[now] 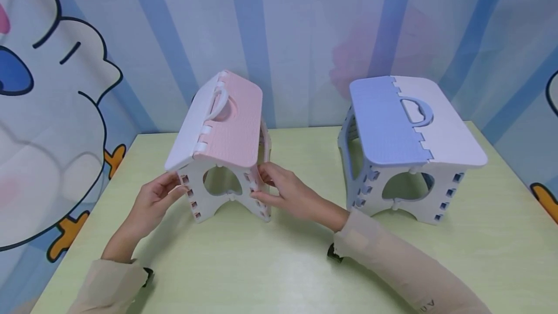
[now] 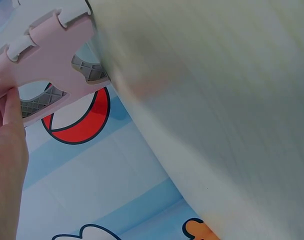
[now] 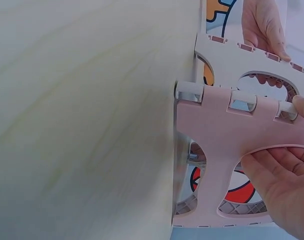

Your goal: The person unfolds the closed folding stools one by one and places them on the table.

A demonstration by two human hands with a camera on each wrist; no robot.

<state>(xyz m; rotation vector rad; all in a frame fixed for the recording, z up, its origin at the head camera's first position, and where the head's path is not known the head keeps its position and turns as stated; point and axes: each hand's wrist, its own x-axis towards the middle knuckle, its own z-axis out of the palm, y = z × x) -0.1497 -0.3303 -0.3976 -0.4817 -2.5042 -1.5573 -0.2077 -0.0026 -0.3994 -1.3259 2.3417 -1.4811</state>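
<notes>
A pink and white folding step stool [image 1: 235, 125] stands at the left of the table, its top peaked along the middle hinge like a roof and its white handle raised. My left hand [image 1: 150, 202] grips the leg on its left, thumb at the front edge. On the other side, my right hand [image 1: 289, 190] holds the pink leg panel [image 3: 217, 120]; the right wrist view shows fingers reaching into the panel's opening and the thumb on the hinged edge. Part of the left hand's fingers is hidden behind the stool in the head view.
A blue and white folding stool [image 1: 388, 130] stands unfolded at the right, its top flat. Both stools are on a pale green table [image 1: 270, 265]. Behind them hangs a striped blue backdrop [image 1: 296, 38] with cartoon figures.
</notes>
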